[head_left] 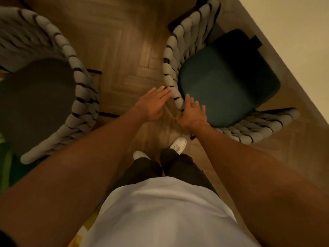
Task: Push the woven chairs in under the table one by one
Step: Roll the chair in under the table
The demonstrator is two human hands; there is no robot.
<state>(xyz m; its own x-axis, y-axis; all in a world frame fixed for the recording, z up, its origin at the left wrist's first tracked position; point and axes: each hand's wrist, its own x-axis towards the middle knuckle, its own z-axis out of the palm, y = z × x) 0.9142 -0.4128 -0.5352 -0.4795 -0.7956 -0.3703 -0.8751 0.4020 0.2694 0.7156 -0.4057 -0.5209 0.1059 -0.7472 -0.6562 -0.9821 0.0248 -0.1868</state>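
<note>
The right chair, with its dark green cushion and thick woven rope back, stands just ahead of the person, its front edge partly under the pale table at the upper right. Both hands meet the curved corner of that back. The left hand lies flat on the outer side of the weave with straight fingers touching it, holding nothing. The right hand is on the cushion side of the same corner, fingers spread and relaxed against the rope; it grips nothing.

Left of this chair, across a strip of bare herringbone wood floor, stands a second woven chair with a dark seat, well apart from the hands. Below the right chair's back corner are the person's white shoes, close to the chair's rear leg.
</note>
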